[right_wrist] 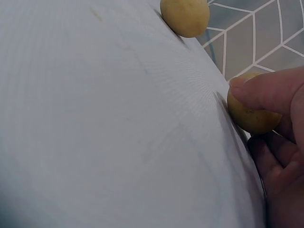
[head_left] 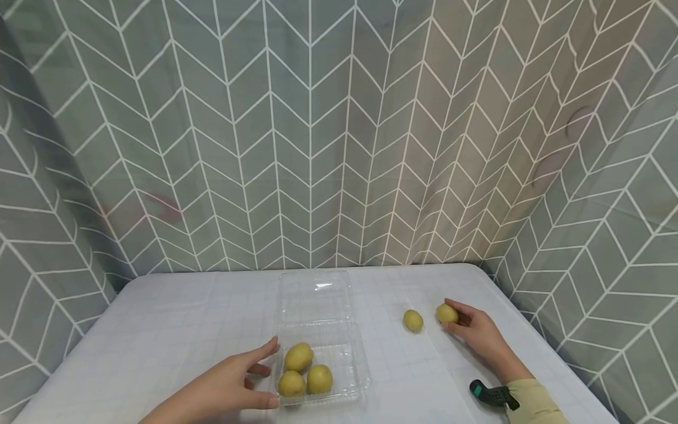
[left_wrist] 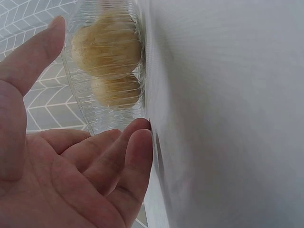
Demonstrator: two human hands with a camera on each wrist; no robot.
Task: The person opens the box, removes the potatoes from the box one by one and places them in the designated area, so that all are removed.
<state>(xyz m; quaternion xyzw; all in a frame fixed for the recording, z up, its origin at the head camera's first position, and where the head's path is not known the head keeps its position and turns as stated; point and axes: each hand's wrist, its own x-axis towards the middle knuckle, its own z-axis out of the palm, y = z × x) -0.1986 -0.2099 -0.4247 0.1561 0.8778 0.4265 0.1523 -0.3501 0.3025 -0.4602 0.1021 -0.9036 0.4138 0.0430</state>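
A clear plastic clamshell box (head_left: 344, 359) lies with its lid (head_left: 315, 297) folded back on the white-covered table. Inside its base are three yellow fruits (head_left: 320, 378), seen through the ribbed wall in the left wrist view. My left hand (head_left: 228, 380) is at the box's left side, thumb and fingers spread along the wall; the left wrist view shows the palm (left_wrist: 61, 175) with nothing in it. Over on the right, my right hand (head_left: 479, 333) holds another round yellow fruit (head_left: 446, 313) between thumb and fingers, low at the tabletop. The thumb covers part of this fruit (right_wrist: 254, 111) in the right wrist view.
One more yellow fruit (head_left: 413, 320) lies on the table between the box and my right hand. A patterned grey curtain (head_left: 328, 147) hangs behind the table and along both sides. A black strap device (head_left: 494, 394) sits at the right wrist by the sleeve.
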